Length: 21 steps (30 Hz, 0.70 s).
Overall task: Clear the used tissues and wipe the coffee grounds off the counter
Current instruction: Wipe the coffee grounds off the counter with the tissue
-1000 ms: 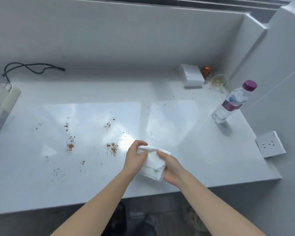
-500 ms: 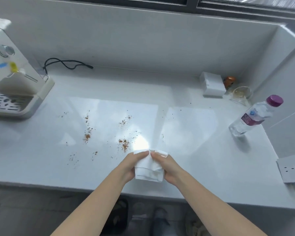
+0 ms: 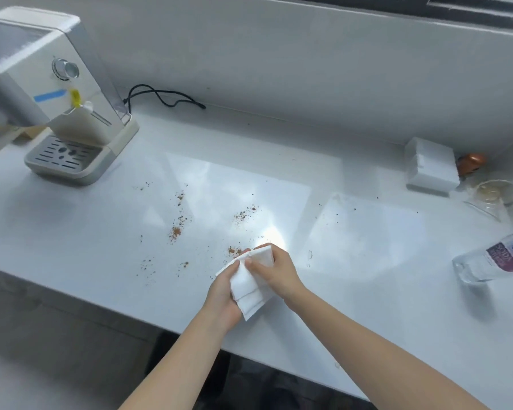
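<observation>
Coffee machine [image 3: 51, 105] far left on the white counter [image 3: 367, 291], black cord [image 3: 163, 97] behind it. Coffee grounds [image 3: 176, 229] scattered mid-counter in several patches, nearest patch just beside the tissue's top edge. Left hand [image 3: 222, 294] curled under and around the folded white tissue [image 3: 249, 287], fingers closed on its left side. Right hand [image 3: 274, 270] grips the tissue's upper right, thumb pressed on top, fingers wrapped behind. Both hands hold it close together near the counter's front edge; can't tell whether it touches the surface. Further right: white box [image 3: 430, 167] against the back wall, brown object [image 3: 471, 161] beside it, clear plastic cup [image 3: 498, 193], water bottle [image 3: 498, 258] at the right edge.
</observation>
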{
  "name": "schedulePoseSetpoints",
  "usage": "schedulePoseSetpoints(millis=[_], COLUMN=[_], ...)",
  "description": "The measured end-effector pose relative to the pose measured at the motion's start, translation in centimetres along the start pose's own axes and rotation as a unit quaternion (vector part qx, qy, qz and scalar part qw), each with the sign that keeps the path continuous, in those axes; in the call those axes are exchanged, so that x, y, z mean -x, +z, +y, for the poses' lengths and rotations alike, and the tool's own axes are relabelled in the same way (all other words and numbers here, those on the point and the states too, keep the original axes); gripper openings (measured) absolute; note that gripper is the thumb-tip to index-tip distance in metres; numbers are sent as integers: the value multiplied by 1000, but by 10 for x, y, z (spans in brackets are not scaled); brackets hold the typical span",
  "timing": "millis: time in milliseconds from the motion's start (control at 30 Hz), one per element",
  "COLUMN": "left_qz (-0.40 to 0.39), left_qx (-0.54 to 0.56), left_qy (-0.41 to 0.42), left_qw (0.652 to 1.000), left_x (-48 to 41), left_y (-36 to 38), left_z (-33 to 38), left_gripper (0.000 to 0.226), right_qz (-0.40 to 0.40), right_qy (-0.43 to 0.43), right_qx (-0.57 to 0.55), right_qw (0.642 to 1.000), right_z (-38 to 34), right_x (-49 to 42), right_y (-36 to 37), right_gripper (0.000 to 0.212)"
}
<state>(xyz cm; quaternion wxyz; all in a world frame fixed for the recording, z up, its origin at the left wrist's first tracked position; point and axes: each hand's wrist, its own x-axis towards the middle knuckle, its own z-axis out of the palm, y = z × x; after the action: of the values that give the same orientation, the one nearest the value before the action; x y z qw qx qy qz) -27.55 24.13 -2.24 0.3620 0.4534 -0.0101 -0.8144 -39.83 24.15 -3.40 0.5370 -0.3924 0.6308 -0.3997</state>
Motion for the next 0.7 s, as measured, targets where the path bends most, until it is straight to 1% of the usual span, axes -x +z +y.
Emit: schedulePoseSetpoints(millis=[67,133,167,233,267,333,400,500,600,700], left_qz=[2,8,12,26,38,80,129,203,256,274], left_qx=[6,3,-5,-27,-44,-90,-128,-201,-282,-379], left_qy=[16,49,72,127,160,229,297,386,435,462], left_qw=[1000,999,997,991,985,966,938,877,816,753], left_x=[0,1,2,5,7,9,9,2,-10,-26], left_y=[-2,-4,-7,-12,-16,-23,-34,-56,-77,-92], left_z=[10,26,36,59,71,93,113,143,173,198], left_gripper=[27,27,27,27,27,30,32,33,35,38], right_qz=[38,104,140,187,182,142,128,136,139,140], right_qy=[-22,-65,-90,-116,-101,-53,-38,-44,-40,-35], right_qx=[34,128,199,346,410,512,558,573,586,588], right_qw=[998,984,966,912,888,846,819,807,798,796], right_z=[3,10,13,20,25,36,48,54,56,56], right_x=[-5,-11,-15,-26,-33,-42,-46,-50,-53,-53], right_y=[2,-1,-5,-20,-28,-44,-52,-52,-52,-52], right_gripper=[12,18,24,34,39,48,53,54,56,57])
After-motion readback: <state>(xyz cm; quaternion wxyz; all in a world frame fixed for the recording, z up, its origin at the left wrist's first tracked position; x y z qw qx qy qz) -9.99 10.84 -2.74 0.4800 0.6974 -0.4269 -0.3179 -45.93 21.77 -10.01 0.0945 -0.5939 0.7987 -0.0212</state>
